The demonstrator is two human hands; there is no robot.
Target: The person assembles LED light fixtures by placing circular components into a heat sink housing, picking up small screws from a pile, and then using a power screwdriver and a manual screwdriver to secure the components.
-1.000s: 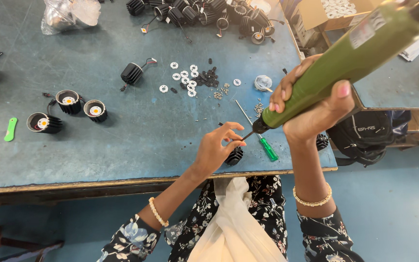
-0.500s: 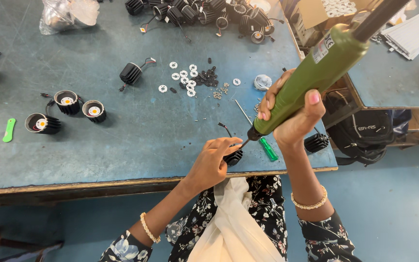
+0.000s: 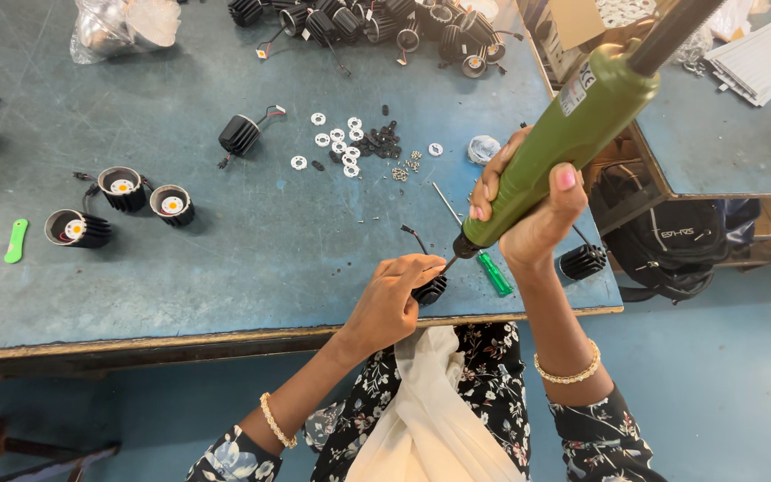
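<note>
Her right hand [image 3: 528,210] now grips the green electric screwdriver [image 3: 573,134] lower. Its tip has reached the black ribbed lamp housing [image 3: 430,290], pinched by her left hand [image 3: 390,299].

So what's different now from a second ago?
The right hand has swung the green electric screwdriver more upright and brought its tip down to the black finned part. The left hand has closed over that part, fingers curled on top. The small green-handled screwdriver, white washers and three lamp housings lie unmoved.
</note>
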